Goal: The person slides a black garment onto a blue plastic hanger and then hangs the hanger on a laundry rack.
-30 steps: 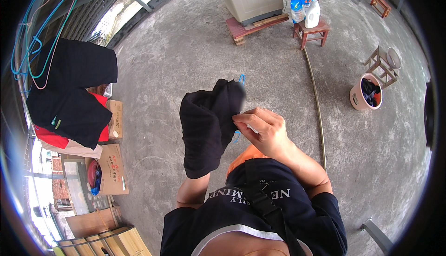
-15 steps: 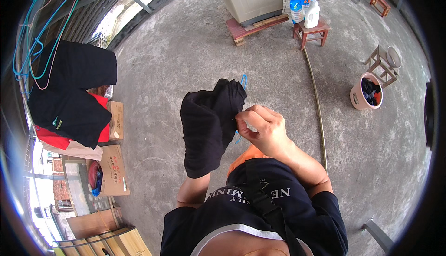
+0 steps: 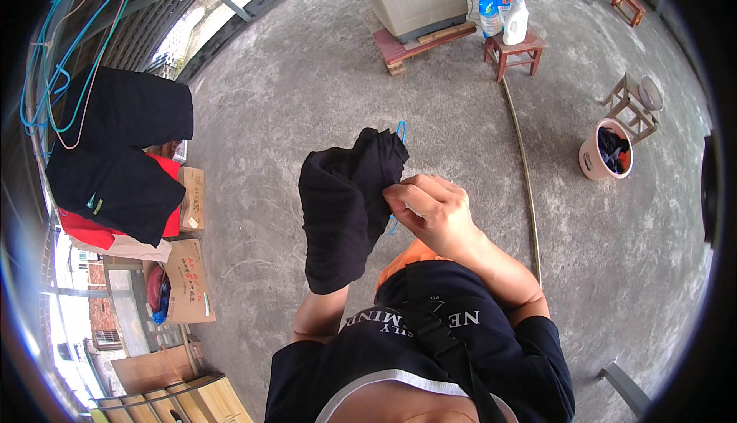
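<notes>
Looks like your right hand (image 3: 434, 209) is pinching the black garment (image 3: 336, 216), left hand's hidden, can't tell its grip, blue hanger (image 3: 403, 128) seems partly in, and the bucket (image 3: 592, 164) right of the garment still holds clothes (image 3: 612, 150).

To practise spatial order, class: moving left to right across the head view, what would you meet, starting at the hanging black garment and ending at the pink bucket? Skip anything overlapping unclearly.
Hanging black garment → bunched black cloth → right hand → red stool → pink bucket.

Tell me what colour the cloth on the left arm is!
The cloth is black, clearest in the head view.
</notes>
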`<state>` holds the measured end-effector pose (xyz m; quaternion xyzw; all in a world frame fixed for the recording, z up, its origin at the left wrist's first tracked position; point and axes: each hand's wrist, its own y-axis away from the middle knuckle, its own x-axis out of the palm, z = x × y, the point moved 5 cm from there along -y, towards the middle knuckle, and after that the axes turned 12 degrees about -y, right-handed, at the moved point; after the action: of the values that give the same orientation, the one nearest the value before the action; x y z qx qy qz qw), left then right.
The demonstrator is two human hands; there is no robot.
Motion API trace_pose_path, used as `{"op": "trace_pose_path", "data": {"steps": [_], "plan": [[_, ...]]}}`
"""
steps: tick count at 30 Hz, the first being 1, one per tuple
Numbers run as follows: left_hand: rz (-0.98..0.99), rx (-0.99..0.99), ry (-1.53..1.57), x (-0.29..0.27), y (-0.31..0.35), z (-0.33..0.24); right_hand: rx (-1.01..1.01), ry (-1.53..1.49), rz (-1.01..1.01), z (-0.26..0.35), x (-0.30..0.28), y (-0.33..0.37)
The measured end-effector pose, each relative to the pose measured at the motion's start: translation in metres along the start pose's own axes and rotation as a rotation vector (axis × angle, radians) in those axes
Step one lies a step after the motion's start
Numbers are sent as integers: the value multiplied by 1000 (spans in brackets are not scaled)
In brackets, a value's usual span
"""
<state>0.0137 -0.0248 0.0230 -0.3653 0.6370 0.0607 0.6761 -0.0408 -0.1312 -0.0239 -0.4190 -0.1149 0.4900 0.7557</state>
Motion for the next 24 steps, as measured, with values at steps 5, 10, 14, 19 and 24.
{"op": "trace_pose_path", "data": {"steps": [5, 10, 14, 19, 24], "plan": [[-42, -14, 24, 0, 1, 1, 10, 11, 6, 0, 0, -2], [-10, -139, 180, 22, 16, 16, 65, -24, -38, -2, -2, -2], [29, -130, -76, 27, 19, 27, 140, -177, -31, -7, -10, -3], [-85, -293, -18, 6, 20, 37, 452, -21, 18, -72, -33, 43], [-67, -524, 299, -7, 17, 41, 767, 360, 357, -149, -21, 120]]}}
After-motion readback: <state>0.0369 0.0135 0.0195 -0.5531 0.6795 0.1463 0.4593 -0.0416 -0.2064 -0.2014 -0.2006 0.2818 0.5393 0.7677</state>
